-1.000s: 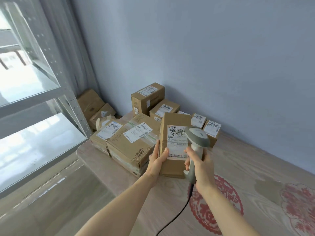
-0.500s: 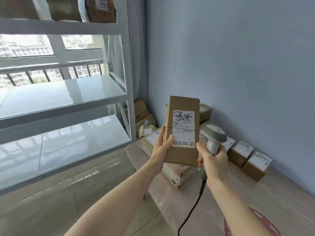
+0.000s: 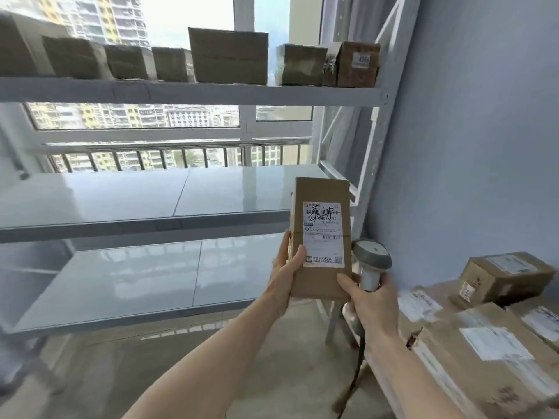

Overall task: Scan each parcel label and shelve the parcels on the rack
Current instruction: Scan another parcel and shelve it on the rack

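Both hands: full
Left hand: wrapped round parcel, upright at frame centre, label facing camera
Right hand: gripping scanner, thumb on parcel's lower right corner
Rack: left, boxes up top

We face a large window with a white frame, and through its glass we see tall apartment blocks under a bright sky. A railing of thin vertical bars runs across the lower pane. To our right stands a plain pale blue wall. Below us the floor is smooth and greyish, catching soft reflections of the daylight from outside.
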`<state>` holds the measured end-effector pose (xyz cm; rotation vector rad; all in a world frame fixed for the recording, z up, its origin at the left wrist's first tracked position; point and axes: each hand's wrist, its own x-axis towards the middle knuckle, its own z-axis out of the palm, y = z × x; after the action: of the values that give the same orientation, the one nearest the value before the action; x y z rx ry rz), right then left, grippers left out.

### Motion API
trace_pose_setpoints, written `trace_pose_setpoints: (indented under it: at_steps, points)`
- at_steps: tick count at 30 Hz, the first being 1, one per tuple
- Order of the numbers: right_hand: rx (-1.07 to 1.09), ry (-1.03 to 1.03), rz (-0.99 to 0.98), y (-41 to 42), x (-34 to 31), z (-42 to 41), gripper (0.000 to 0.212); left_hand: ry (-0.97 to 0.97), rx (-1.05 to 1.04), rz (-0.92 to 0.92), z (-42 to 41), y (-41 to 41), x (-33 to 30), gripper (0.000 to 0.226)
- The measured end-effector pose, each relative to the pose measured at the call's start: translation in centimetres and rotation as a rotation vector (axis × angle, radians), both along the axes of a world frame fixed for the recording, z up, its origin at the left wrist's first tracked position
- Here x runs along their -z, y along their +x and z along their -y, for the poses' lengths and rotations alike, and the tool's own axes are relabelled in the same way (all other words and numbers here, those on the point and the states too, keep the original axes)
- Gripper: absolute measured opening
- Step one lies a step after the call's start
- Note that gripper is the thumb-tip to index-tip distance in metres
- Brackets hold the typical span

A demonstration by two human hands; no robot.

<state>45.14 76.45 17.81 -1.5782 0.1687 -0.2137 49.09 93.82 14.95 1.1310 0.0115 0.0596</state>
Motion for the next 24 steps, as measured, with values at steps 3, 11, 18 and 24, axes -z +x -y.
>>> trace_pose_setpoints:
  at_steps: [3,11,18,24]
  points:
    - [-0.063,-0.022,0.013,1.9,-0.4,-5.5,0.047,-0.011,-0.082,-0.014,-5.5,0.2,-1.2,0.092]
    - [-0.348,-0.010,-0.022,7.3,-0.4,-17.8,0.052,-0.053,-0.292,-0.052,-17.3,0.5,-2.7,0.067]
    - [-0.542,0.006,-0.020,12.6,-0.5,-27.2,0.045,-0.017,-0.487,-0.121,-25.8,2.8,-3.0,0.074]
    - [-0.657,-0.013,-0.025,17.5,-0.6,-34.2,0.040,-0.001,-0.623,-0.170,-31.7,5.2,-3.3,0.069]
